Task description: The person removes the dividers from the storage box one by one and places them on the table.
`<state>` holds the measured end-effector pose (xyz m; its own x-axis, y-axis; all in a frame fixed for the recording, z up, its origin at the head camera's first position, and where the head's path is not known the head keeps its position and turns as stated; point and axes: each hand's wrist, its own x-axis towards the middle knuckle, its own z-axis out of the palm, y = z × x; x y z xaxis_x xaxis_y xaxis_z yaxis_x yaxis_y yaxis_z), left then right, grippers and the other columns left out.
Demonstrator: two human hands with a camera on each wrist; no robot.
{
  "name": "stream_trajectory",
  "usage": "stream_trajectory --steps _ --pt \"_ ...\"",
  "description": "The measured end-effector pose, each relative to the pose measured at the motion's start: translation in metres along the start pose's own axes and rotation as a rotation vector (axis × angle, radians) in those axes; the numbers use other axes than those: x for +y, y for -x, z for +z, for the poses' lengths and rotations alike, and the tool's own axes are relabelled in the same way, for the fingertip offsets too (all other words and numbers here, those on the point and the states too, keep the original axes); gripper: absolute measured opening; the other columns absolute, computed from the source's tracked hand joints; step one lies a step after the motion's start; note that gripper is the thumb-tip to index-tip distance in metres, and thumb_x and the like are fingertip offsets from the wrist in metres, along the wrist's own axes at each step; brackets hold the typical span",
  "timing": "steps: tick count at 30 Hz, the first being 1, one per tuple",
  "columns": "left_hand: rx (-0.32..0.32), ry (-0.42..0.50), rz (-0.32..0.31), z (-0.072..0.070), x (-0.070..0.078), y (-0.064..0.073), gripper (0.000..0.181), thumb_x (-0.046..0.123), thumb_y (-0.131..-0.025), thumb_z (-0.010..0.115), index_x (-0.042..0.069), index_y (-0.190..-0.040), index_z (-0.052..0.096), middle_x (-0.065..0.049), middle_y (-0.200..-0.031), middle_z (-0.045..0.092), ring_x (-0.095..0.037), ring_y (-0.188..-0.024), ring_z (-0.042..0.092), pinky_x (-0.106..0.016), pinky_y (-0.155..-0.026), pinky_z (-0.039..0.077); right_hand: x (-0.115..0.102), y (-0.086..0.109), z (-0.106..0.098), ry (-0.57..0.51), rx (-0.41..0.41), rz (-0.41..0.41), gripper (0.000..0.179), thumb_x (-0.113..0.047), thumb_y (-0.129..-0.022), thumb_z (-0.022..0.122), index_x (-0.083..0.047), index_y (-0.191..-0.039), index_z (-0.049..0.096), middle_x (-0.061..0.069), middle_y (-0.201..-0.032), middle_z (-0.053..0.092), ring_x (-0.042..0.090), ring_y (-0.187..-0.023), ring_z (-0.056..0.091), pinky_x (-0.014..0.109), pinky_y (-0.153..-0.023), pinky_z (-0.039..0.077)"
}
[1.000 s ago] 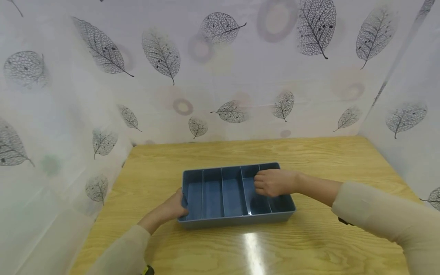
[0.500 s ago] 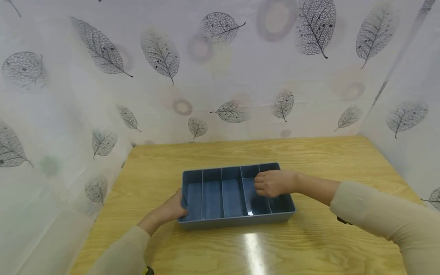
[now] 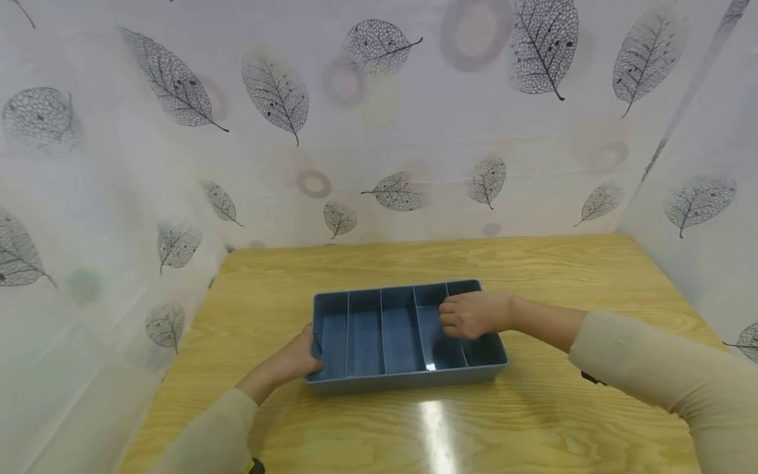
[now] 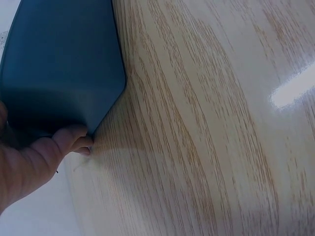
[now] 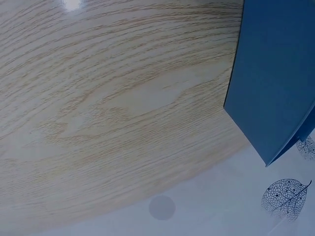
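Note:
A blue tray (image 3: 403,380) with several compartments lies on the table in the head view. My left hand (image 3: 301,355) grips its left end wall, the thumb inside and the other fingers outside. The left wrist view shows the left hand (image 4: 39,160) at a corner of the dark tray (image 4: 64,54). My right hand (image 3: 474,316) is curled over the rightmost divider (image 3: 466,359) and appears to pinch it; its fingertips and thumb are hidden. The right wrist view shows the tray's outer wall (image 5: 270,73), but not the hand.
The wood-grain table (image 3: 568,276) extends around the tray, with a bright reflection in front. White sheeting with a leaf print (image 3: 393,191) rises behind and on both sides.

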<state>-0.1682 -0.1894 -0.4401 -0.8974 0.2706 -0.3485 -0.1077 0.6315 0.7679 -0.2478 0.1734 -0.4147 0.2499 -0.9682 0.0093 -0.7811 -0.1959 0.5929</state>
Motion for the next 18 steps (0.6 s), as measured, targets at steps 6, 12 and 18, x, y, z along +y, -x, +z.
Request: stream_trajectory --steps 6,12,18 --pt "0.014 -0.010 -0.020 0.001 0.001 0.000 0.092 -0.007 -0.063 0.059 -0.016 -0.142 0.012 -0.041 -0.141 0.028 -0.050 -0.133 0.028 -0.057 -0.109 0.022 0.004 0.002 -0.004 0.003 0.036 -0.002 0.027 -0.002 -0.093 0.042 -0.011 -0.074 0.059 0.000 -0.074 0.054 0.016 -0.072 0.050 0.028 -0.072 0.048" --pt "0.022 0.011 0.004 0.002 0.001 -0.001 0.090 -0.009 -0.061 0.058 -0.017 -0.140 0.015 -0.041 -0.139 0.031 -0.051 -0.131 0.030 -0.057 -0.108 0.024 0.008 0.002 -0.012 0.007 0.030 -0.006 0.016 -0.006 -0.087 0.051 -0.010 -0.077 0.062 0.001 -0.077 0.057 0.017 -0.075 0.053 0.029 -0.074 0.049" --pt "0.019 0.010 0.011 0.002 0.002 0.000 0.089 -0.009 -0.062 0.057 -0.019 -0.140 0.015 -0.041 -0.140 0.030 -0.049 -0.132 0.029 -0.056 -0.109 0.024 0.014 0.002 -0.026 0.005 -0.048 -0.011 0.003 -0.013 -0.080 0.064 -0.011 -0.078 0.062 0.000 -0.080 0.058 0.017 -0.078 0.055 0.028 -0.076 0.049"
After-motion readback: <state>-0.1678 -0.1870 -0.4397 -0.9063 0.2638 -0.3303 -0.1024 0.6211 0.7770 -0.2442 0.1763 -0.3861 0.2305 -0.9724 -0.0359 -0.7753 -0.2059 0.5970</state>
